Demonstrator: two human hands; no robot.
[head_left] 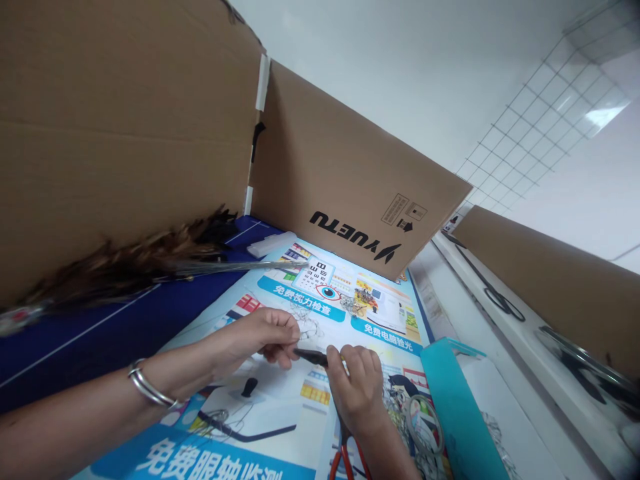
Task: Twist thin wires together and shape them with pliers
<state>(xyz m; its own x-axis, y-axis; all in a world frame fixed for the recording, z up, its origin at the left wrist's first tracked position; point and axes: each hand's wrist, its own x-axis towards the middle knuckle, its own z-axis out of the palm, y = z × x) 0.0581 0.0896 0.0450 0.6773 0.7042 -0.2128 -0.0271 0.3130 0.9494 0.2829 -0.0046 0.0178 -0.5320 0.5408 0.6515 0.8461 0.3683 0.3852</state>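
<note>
My right hand (354, 381) is closed around a dark tool with a tapered tip, which looks like needle-nose pliers (311, 357). Its tip points left and meets the fingers of my left hand (273, 337). Those fingers are pinched together, and whatever they hold is too small to make out. Thin tangled wire (305, 321) lies on the printed poster just beyond the left fingers. More wire pieces (220, 419) lie on the poster below the left wrist. Under my right forearm, red handles (349, 460) of another tool stick out, partly hidden.
A printed poster (200, 460) covers the table, with cardboard walls (320, 160) behind and left. Brown feathers (130, 267) and thin metal rods (240, 267) lie left. At right are a tape-like ring (425, 427) among wire, a teal box (463, 413) and a white ledge (493, 287).
</note>
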